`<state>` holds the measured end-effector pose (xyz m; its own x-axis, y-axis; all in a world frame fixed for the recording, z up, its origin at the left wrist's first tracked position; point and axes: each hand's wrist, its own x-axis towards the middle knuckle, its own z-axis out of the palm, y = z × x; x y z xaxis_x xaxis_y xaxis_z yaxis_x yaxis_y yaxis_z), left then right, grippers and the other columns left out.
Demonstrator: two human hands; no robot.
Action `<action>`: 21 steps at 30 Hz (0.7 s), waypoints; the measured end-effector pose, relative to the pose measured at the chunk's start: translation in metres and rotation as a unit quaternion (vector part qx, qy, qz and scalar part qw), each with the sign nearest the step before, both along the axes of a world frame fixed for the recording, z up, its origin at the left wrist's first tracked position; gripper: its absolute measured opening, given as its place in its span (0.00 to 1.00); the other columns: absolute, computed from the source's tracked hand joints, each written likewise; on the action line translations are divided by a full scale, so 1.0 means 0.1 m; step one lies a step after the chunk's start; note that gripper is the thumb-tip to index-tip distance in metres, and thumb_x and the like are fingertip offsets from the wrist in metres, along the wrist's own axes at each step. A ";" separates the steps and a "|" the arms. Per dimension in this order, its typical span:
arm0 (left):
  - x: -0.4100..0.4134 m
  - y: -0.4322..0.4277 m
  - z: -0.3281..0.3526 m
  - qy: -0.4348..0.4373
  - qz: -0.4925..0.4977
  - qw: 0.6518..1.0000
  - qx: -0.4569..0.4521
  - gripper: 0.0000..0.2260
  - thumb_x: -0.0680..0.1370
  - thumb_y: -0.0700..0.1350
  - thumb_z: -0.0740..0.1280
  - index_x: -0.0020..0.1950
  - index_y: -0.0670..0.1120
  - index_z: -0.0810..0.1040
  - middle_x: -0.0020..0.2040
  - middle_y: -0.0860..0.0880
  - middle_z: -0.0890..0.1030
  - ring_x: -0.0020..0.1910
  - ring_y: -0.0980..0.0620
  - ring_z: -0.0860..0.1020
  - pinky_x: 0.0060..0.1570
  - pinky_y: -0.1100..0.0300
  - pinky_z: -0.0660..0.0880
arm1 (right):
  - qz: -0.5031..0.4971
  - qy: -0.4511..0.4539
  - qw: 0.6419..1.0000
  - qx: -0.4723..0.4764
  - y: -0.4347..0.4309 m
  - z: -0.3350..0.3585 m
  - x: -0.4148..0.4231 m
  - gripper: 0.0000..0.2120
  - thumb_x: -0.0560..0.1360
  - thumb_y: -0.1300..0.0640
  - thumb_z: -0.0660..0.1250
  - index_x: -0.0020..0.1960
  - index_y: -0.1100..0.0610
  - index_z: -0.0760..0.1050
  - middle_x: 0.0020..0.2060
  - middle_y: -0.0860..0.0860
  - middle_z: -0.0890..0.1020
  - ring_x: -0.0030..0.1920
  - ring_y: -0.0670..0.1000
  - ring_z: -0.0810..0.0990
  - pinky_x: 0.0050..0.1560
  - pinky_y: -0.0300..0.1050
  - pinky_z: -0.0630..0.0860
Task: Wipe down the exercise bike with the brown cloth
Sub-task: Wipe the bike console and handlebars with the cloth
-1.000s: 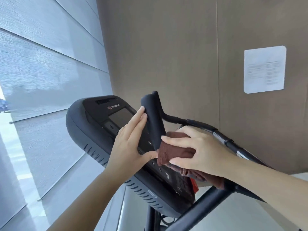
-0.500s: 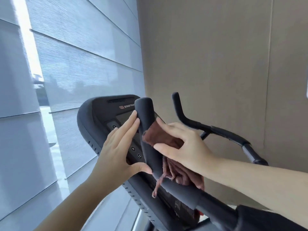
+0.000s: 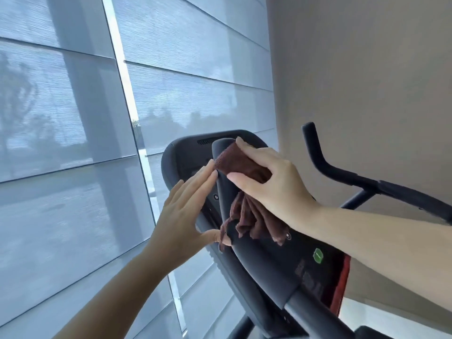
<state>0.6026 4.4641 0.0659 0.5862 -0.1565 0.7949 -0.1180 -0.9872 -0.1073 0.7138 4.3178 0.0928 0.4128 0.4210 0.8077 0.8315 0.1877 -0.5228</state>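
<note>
Facing shaded windows (image 3: pixel 73 118), frame left. Gripping brown cloth (image 3: pixel 241 165) round top of handlebar horn (image 3: pixel 259 267) with right hand (image 3: pixel 276 184), frame centre; likely wiping down its axis toward lower right. Resting flat, straight-fingered left hand (image 3: pixel 182 216) alongside.

Carries the brown cloth (image 3: pixel 241 162) up the near handlebar grip (image 3: pixel 256 260) to just below its rounded tip, with the right hand (image 3: pixel 274 179) wrapped over it there. Leaves loose folds hanging lower, touching the thumb of the left hand (image 3: pixel 181 216). Swings the view leftward, onto more of the window blinds (image 3: pixel 183 69), baring a green button (image 3: pixel 318 255) on the console (image 3: pixel 303 243).
</note>
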 end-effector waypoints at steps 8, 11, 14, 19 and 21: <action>-0.04 -0.07 0.02 0.004 0.028 1.000 -0.001 0.44 0.62 0.60 0.71 0.70 0.41 0.60 0.71 0.45 0.61 0.69 0.51 0.62 0.63 0.43 0.65 | 0.070 0.024 0.991 -0.115 -0.30 -0.46 0.03 0.23 0.65 0.49 0.73 0.59 0.38 0.73 0.52 0.43 0.78 0.53 0.36 0.75 0.57 0.28 0.68; -0.07 -0.09 0.01 0.009 0.039 0.999 0.012 0.44 0.62 0.60 0.71 0.70 0.41 0.59 0.71 0.45 0.61 0.69 0.50 0.62 0.63 0.42 0.66 | 0.042 0.072 0.996 -0.021 -0.19 -0.27 0.09 0.27 0.66 0.48 0.73 0.63 0.43 0.72 0.52 0.42 0.79 0.53 0.37 0.76 0.56 0.26 0.68; -0.08 -0.10 0.02 0.020 0.041 0.999 0.004 0.46 0.61 0.63 0.70 0.71 0.43 0.57 0.72 0.46 0.60 0.69 0.52 0.60 0.64 0.43 0.64 | 0.012 0.053 0.998 0.043 -0.02 -0.08 0.09 0.26 0.69 0.49 0.71 0.65 0.46 0.70 0.51 0.45 0.79 0.53 0.40 0.76 0.55 0.25 0.67; -0.08 -0.10 0.02 0.027 0.046 0.999 0.009 0.44 0.61 0.56 0.71 0.71 0.43 0.55 0.72 0.46 0.58 0.69 0.55 0.58 0.64 0.48 0.61 | 0.091 0.088 0.992 -0.008 -0.04 -0.33 0.06 0.23 0.68 0.48 0.70 0.63 0.43 0.72 0.49 0.44 0.82 0.51 0.37 0.78 0.53 0.26 0.69; -0.06 -0.10 0.02 0.029 0.043 0.999 0.002 0.44 0.61 0.56 0.71 0.71 0.43 0.56 0.72 0.46 0.57 0.69 0.56 0.58 0.64 0.49 0.61 | 0.122 0.095 0.986 -0.066 -0.15 -0.48 0.11 0.23 0.67 0.48 0.72 0.61 0.42 0.73 0.48 0.42 0.83 0.51 0.36 0.79 0.54 0.30 0.70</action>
<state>0.5962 4.4537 0.0676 0.6423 -0.1068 0.7589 -0.0388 -0.9935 -0.1069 0.7250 4.3024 0.0452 0.4249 0.6233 0.6565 0.6543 0.2897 -0.6985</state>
